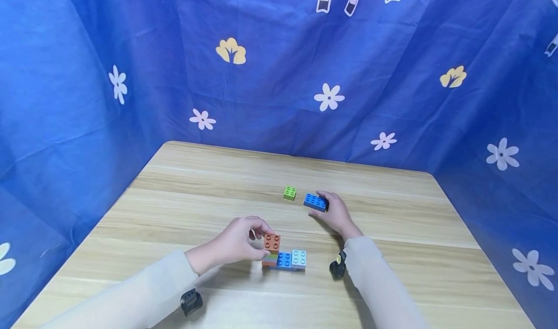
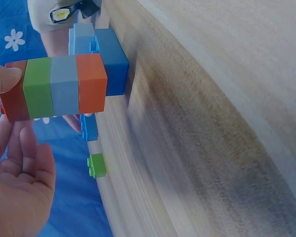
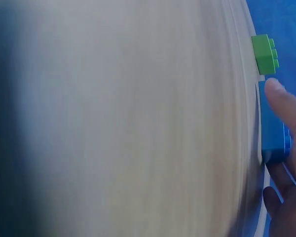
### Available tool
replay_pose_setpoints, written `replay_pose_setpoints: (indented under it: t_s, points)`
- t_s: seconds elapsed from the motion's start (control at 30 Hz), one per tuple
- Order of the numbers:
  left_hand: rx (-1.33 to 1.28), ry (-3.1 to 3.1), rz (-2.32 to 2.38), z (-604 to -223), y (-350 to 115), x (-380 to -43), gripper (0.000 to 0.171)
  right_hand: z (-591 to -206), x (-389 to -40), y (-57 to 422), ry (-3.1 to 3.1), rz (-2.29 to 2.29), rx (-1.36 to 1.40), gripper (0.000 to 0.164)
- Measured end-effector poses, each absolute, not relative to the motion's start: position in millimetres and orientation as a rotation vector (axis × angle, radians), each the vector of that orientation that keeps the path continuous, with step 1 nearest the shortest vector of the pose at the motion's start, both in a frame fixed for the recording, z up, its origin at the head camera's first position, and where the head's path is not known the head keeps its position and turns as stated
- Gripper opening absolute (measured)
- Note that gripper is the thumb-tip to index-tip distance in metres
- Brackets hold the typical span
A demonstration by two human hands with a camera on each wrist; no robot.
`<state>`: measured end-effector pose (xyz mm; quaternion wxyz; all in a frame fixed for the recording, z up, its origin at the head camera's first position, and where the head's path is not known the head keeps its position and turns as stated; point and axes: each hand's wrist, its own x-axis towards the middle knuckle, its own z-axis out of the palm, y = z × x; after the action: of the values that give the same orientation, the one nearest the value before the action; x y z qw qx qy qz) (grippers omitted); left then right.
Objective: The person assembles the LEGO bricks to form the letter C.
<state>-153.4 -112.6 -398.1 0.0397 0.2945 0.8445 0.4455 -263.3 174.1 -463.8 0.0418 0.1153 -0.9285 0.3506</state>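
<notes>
My left hand (image 1: 237, 242) pinches the red top brick (image 2: 16, 91) of a small tower (image 1: 272, 242). Below that brick come green, light blue and orange ones. The tower stands at the left end of a low blue brick (image 1: 284, 260), which carries a pale blue brick (image 1: 299, 258) at its right end. Farther back, my right hand (image 1: 335, 217) grips a separate blue brick (image 1: 314, 202), thumb on the near side and fingers around its right end. In the right wrist view, this brick (image 3: 272, 123) appears to rest on the table.
A small green brick (image 1: 289, 193) sits on the wooden table (image 1: 209, 174) just left of the gripped blue brick. Blue cloth (image 1: 270, 86) with flowers surrounds the back and sides of the table. Black devices (image 1: 191, 302) hang at both wrists.
</notes>
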Motion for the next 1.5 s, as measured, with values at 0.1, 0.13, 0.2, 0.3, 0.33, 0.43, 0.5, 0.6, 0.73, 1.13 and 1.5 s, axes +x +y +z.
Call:
replay_pose_setpoints:
  t_s: [0.1, 0.13, 0.2, 0.3, 0.33, 0.43, 0.5, 0.6, 0.73, 1.13, 1.5]
  points:
    - [0.904, 2.585, 1.364, -398.3, -112.2, -152.4, 0.031, -465.7, -263.3, 170.5, -2.852, 1.034, 0.342, 0.063]
    - [0.905, 2.586, 1.362, -398.5, -112.2, -152.2, 0.031, -466.3, -263.3, 169.5, -2.855, 1.023, 0.34, 0.061]
    - [0.901, 2.586, 1.362, -398.8, -112.3, -151.8, 0.031, -467.2, -262.8, 167.5, -2.848, 1.011, 0.347, 0.057]
    - [0.9, 2.588, 1.359, -399.4, -112.4, -152.0, 0.031, -467.7, -261.3, 165.8, -2.833, 1.016, 0.36, 0.05]
    - [0.899, 2.586, 1.359, -399.6, -112.4, -152.1, 0.031, -467.6, -260.8, 165.7, -2.823, 1.022, 0.368, 0.048]
    - [0.902, 2.58, 1.359, -399.9, -112.2, -152.8, 0.031, -465.2, -258.1, 165.9, -2.8, 1.066, 0.369, 0.045]
    - [0.903, 2.574, 1.361, -399.9, -112.1, -153.1, 0.03, -462.4, -255.8, 165.7, -2.784, 1.103, 0.367, 0.045]
    - [0.9, 2.571, 1.362, -399.8, -112.3, -153.1, 0.03, -455.4, -250.9, 163.7, -2.76, 1.162, 0.372, 0.044]
    - [0.893, 2.573, 1.36, -399.9, -112.8, -152.8, 0.031, -442.1, -241.4, 157.7, -2.725, 1.232, 0.429, 0.043]
    - [0.901, 2.577, 1.356, -396.1, -113.0, -151.9, 0.029, -405.6, -199.4, 142.6, -2.6, 1.371, 0.784, 0.038]
    - [0.931, 2.561, 1.388, -397.8, -114.0, -152.1, 0.03, -390.9, -174.8, 140.0, -2.588, 1.349, 0.989, 0.04]
